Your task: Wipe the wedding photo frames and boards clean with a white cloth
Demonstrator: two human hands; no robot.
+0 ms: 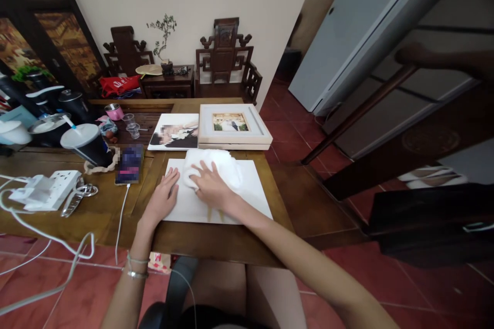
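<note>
On the table in front of me lies a flat white panel (247,200), with a folded white cloth (224,162) on its upper part. My right hand (210,185) rests on top of this cloth, fingers spread and pressing down. At the panel's left edge, my left hand (164,195) lies flat with its fingers stretched out, touching the surface and holding nothing. Just behind the panel are a picture frame (233,139) with a wedding photo set in a pale border and, beside it, a photo print or album (173,133).
A phone (129,164) on a white cable lies left of the panel. Further left are a power strip (64,190), a tumbler with a straw (90,146) and small glass cups (133,130). The wooden table (219,241) ends close to the panel's right side.
</note>
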